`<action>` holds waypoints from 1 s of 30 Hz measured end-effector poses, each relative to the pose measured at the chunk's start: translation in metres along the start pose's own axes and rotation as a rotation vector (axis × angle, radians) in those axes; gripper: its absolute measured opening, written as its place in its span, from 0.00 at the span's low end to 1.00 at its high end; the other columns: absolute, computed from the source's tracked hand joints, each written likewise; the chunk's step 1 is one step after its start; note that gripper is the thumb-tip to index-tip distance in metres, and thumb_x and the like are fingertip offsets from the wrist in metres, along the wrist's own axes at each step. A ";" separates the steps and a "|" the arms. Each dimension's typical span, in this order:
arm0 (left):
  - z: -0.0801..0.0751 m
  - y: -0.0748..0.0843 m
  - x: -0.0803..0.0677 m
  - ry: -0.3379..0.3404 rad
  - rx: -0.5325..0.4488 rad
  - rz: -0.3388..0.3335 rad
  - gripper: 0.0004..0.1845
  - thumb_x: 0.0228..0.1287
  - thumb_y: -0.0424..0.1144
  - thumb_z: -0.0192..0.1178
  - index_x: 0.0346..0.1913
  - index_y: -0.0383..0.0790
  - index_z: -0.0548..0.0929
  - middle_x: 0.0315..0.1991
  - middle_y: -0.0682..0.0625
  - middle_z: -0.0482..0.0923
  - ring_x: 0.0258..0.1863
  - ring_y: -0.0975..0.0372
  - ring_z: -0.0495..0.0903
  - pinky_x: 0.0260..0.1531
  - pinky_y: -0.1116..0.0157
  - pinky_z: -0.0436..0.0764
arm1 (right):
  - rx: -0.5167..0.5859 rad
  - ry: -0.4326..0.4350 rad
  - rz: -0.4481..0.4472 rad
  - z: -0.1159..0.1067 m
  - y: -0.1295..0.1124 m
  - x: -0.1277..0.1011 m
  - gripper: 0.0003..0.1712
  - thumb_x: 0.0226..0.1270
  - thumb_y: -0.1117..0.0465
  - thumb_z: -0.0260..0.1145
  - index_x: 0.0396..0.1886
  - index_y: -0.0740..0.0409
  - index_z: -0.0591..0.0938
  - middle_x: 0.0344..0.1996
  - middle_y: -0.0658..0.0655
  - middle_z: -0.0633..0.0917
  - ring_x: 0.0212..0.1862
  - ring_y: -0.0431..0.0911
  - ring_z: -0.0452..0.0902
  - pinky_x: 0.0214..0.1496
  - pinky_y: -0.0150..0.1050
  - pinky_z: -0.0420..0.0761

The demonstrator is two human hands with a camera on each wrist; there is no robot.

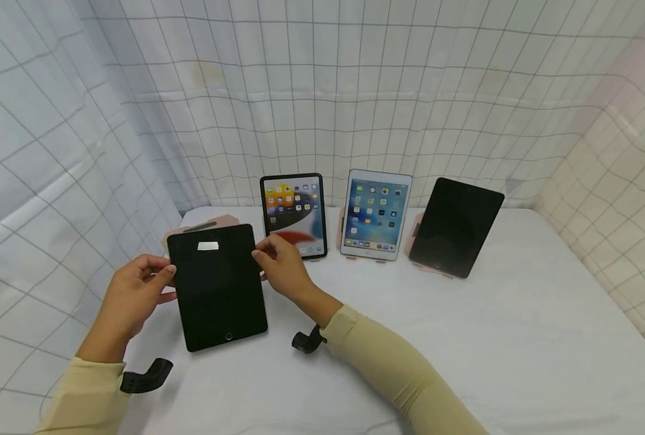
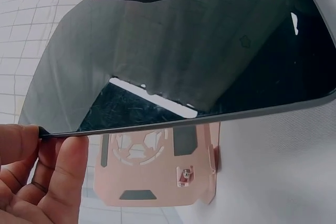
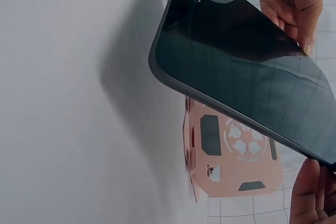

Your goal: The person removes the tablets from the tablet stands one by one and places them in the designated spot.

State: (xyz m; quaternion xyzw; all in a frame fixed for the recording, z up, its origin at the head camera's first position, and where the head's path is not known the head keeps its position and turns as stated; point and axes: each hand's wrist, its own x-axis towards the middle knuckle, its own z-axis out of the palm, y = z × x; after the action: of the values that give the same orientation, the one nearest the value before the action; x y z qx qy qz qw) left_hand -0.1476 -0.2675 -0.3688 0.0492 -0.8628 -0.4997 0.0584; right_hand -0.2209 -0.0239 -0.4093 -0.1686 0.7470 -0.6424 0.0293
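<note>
Both hands hold a black tablet [image 1: 219, 290] with a dark, reflective screen and a round home button at its lower edge. My left hand [image 1: 139, 290] pinches its left edge between thumb and fingers. My right hand [image 1: 284, 266] pinches the opposite edge near the upper corner. Behind the tablet stands a pink metal stand [image 2: 157, 177] with cut-outs and grey pads, mostly covered by it in the head view. In the right wrist view the tablet's lower end is raised off the white table, with a shadow beside it, and the stand [image 3: 236, 156] shows past its edge.
Along the back stand a tablet with a lit home screen [image 1: 295, 211], a white-framed lit tablet [image 1: 376, 214] and a dark-screened tablet [image 1: 457, 226] tilted to the right. Pink stand parts show at their edges. White grid-patterned curtains [image 1: 344, 90] enclose the white table [image 1: 534, 338].
</note>
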 end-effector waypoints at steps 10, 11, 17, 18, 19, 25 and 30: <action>-0.002 -0.003 -0.002 -0.022 -0.005 -0.005 0.16 0.77 0.37 0.51 0.56 0.25 0.71 0.44 0.40 0.76 0.34 0.71 0.79 0.32 0.67 0.85 | 0.045 -0.005 0.091 0.003 0.004 -0.005 0.03 0.74 0.59 0.62 0.42 0.52 0.79 0.32 0.51 0.81 0.34 0.54 0.81 0.33 0.39 0.85; -0.002 -0.004 -0.002 -0.026 -0.007 -0.004 0.16 0.77 0.37 0.51 0.55 0.24 0.71 0.44 0.41 0.76 0.34 0.71 0.79 0.32 0.67 0.85 | 0.047 -0.006 0.097 0.003 0.005 -0.005 0.03 0.74 0.59 0.62 0.42 0.53 0.79 0.32 0.51 0.81 0.34 0.54 0.81 0.32 0.38 0.85; -0.002 -0.009 -0.003 -0.053 -0.004 -0.015 0.16 0.77 0.37 0.51 0.55 0.24 0.70 0.43 0.42 0.76 0.34 0.70 0.79 0.32 0.67 0.85 | 0.069 -0.007 0.147 0.007 0.008 -0.008 0.03 0.74 0.60 0.62 0.42 0.55 0.79 0.32 0.53 0.81 0.30 0.46 0.80 0.31 0.37 0.85; -0.002 -0.010 -0.004 -0.058 0.000 -0.020 0.16 0.78 0.37 0.51 0.55 0.25 0.70 0.44 0.41 0.77 0.34 0.70 0.79 0.33 0.67 0.85 | 0.077 -0.008 0.161 0.007 0.009 -0.009 0.03 0.74 0.61 0.62 0.42 0.55 0.79 0.32 0.53 0.81 0.30 0.45 0.79 0.30 0.37 0.84; -0.001 -0.011 -0.004 -0.064 0.004 -0.023 0.16 0.78 0.37 0.50 0.56 0.25 0.70 0.45 0.40 0.76 0.34 0.70 0.79 0.33 0.67 0.85 | 0.084 -0.007 0.174 0.008 0.010 -0.009 0.03 0.74 0.61 0.62 0.42 0.55 0.79 0.32 0.53 0.80 0.30 0.45 0.79 0.30 0.37 0.84; 0.000 -0.016 -0.004 -0.089 0.003 -0.040 0.17 0.78 0.39 0.50 0.56 0.25 0.70 0.45 0.39 0.77 0.34 0.70 0.79 0.34 0.67 0.85 | 0.123 0.008 0.207 0.012 0.014 -0.014 0.02 0.74 0.63 0.62 0.41 0.57 0.79 0.31 0.55 0.79 0.29 0.44 0.77 0.28 0.36 0.84; 0.000 -0.023 -0.004 -0.106 -0.001 -0.066 0.18 0.78 0.40 0.50 0.56 0.26 0.70 0.44 0.41 0.77 0.35 0.69 0.79 0.34 0.66 0.85 | 0.115 0.015 0.246 0.015 0.017 -0.016 0.02 0.74 0.62 0.62 0.40 0.55 0.79 0.31 0.55 0.79 0.29 0.45 0.78 0.28 0.36 0.83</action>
State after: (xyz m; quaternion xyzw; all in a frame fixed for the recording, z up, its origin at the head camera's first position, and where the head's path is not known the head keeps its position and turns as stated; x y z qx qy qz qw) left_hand -0.1431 -0.2784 -0.3886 0.0509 -0.8624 -0.5037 -0.0039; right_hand -0.2055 -0.0320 -0.4316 -0.0691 0.7243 -0.6769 0.1117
